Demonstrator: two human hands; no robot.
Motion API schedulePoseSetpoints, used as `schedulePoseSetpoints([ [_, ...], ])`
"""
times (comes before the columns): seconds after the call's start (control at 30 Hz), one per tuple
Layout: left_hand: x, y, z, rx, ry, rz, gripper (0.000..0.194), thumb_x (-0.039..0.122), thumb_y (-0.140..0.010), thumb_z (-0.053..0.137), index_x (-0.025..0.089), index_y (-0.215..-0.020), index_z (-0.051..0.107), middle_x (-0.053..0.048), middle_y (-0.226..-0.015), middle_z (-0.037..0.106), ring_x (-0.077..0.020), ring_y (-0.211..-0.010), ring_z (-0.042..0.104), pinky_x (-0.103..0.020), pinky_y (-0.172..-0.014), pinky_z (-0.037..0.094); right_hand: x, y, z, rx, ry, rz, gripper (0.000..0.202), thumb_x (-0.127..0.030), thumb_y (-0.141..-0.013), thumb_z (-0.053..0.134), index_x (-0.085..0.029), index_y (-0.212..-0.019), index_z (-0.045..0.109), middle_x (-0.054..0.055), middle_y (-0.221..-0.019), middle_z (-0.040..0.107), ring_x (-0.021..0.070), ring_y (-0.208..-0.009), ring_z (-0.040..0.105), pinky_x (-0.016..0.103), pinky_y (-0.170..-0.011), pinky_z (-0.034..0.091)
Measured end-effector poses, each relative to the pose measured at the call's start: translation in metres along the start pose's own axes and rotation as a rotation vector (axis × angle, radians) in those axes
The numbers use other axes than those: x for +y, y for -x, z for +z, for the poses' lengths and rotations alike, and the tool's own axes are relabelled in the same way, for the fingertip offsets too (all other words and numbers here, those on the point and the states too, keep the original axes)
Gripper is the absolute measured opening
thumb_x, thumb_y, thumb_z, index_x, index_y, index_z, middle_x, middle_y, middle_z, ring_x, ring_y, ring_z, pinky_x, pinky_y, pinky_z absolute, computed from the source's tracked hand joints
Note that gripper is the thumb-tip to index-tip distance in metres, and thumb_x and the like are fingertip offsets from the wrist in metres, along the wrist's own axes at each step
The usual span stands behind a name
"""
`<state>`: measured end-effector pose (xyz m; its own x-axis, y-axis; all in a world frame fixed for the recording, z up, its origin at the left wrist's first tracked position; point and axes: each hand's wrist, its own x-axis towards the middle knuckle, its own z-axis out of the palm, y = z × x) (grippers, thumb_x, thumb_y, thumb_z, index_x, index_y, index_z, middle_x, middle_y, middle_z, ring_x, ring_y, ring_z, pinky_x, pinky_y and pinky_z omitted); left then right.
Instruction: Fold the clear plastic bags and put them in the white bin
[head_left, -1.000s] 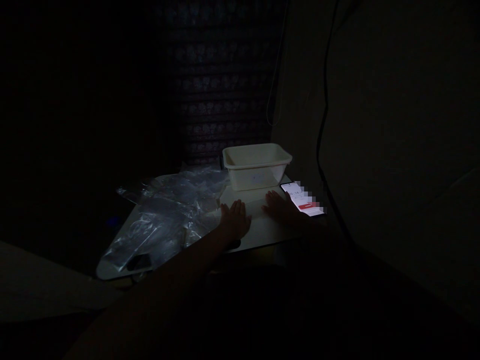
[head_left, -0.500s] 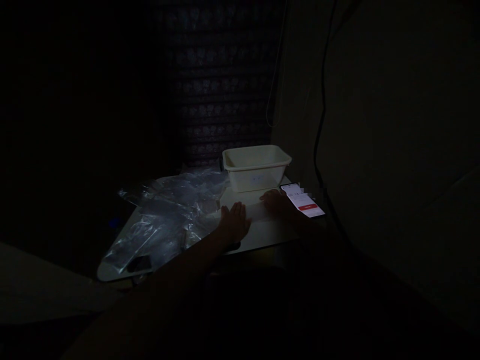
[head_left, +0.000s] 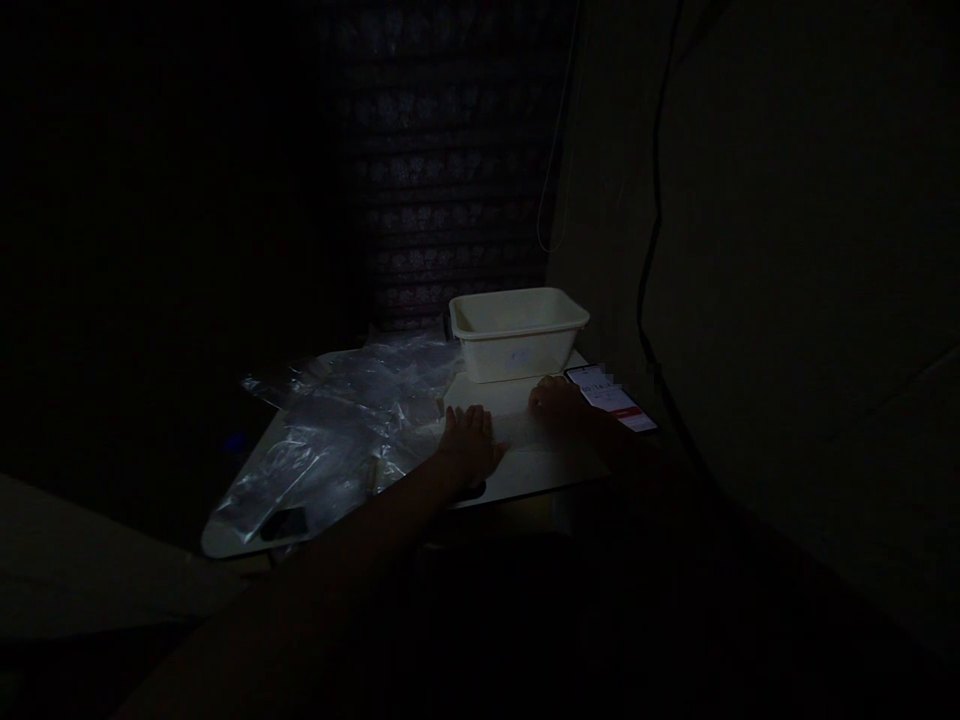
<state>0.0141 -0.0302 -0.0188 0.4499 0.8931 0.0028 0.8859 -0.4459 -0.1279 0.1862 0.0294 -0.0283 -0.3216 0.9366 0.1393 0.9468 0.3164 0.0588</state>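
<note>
My left hand [head_left: 469,448] lies flat with fingers spread, over the left part of a clear plastic piece [head_left: 516,430], probably a bag, on the white table. At the right end of that plastic is my right hand [head_left: 556,402], its fingers curled in; whether it grips the plastic edge is hidden in the dark. Just beyond my right hand lies a phone [head_left: 611,396] with a lit screen. Many clear plastic bags [head_left: 330,440] are heaped to the left of my left hand.
A white rectangular tub [head_left: 517,355] stands at the back of the table [head_left: 540,472]. A dark flat object [head_left: 285,523] lies at the front left, another dark item [head_left: 472,491] by my left wrist. A black cable [head_left: 651,250] hangs along the wall. The room is very dim.
My right hand's fingers, stretched out before, are now curled in. My left hand stays on the plastic. The whole view has shifted slightly.
</note>
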Motion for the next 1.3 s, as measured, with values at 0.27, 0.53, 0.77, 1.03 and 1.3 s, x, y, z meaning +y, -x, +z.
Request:
schedulePoseSetpoints([
  [0.27,-0.010,-0.011,-0.014,0.071,0.228,-0.009,0.046,0.036,-0.082,0.021,0.010,-0.112,0.044,-0.015,-0.114,0.049,-0.0252,-0.105,0.044,-0.047,-0.089,0.024,-0.005,-0.001,-0.007,0.131,0.056,-0.063,0.019,-0.023,-0.075,0.040,-0.016,-0.077,0.057,0.010,-0.088,0.052,0.0225,-0.086,0.042,0.033,-0.068,0.030],
  [0.53,-0.023,-0.034,-0.012,0.077,0.653,-0.164,0.018,0.018,-0.067,0.047,0.013,-0.075,0.062,-0.005,-0.073,0.063,-0.0153,-0.072,0.057,-0.021,-0.062,0.040,-0.018,0.008,-0.032,0.212,-0.097,-0.176,0.022,-0.023,-0.080,0.032,-0.017,-0.087,0.053,0.007,-0.095,0.053,0.0167,-0.090,0.044,0.032,-0.081,0.025],
  [0.77,-0.032,-0.033,0.000,0.153,1.194,-0.358,0.014,0.011,-0.057,0.052,0.015,-0.044,0.050,0.003,-0.039,0.047,-0.0081,-0.040,0.044,-0.017,-0.041,0.031,0.008,0.025,-0.016,0.249,0.071,0.356,0.035,-0.024,-0.078,0.031,-0.009,-0.107,0.045,0.019,-0.099,0.050,0.0249,-0.084,0.048,0.043,-0.077,0.026],
  [1.03,-0.025,-0.032,0.001,0.136,1.671,-0.488,0.009,0.008,-0.056,0.050,0.014,-0.049,0.048,0.004,-0.041,0.047,-0.0061,-0.035,0.042,-0.018,-0.040,0.032,0.029,0.025,-0.007,0.245,-0.080,0.151,0.036,-0.017,-0.077,0.030,-0.008,-0.109,0.044,0.017,-0.114,0.045,0.0235,-0.106,0.038,0.044,-0.090,0.018],
  [1.3,-0.023,-0.032,-0.007,0.144,1.912,-0.514,0.014,0.003,-0.053,0.047,0.014,-0.060,0.048,0.004,-0.047,0.051,-0.0083,-0.043,0.050,-0.020,-0.047,0.038,-0.011,0.010,-0.025,-0.092,-1.298,0.451,0.030,-0.036,-0.076,0.031,-0.016,-0.063,0.048,0.010,-0.071,0.058,0.0192,-0.072,0.056,0.037,-0.069,0.042],
])
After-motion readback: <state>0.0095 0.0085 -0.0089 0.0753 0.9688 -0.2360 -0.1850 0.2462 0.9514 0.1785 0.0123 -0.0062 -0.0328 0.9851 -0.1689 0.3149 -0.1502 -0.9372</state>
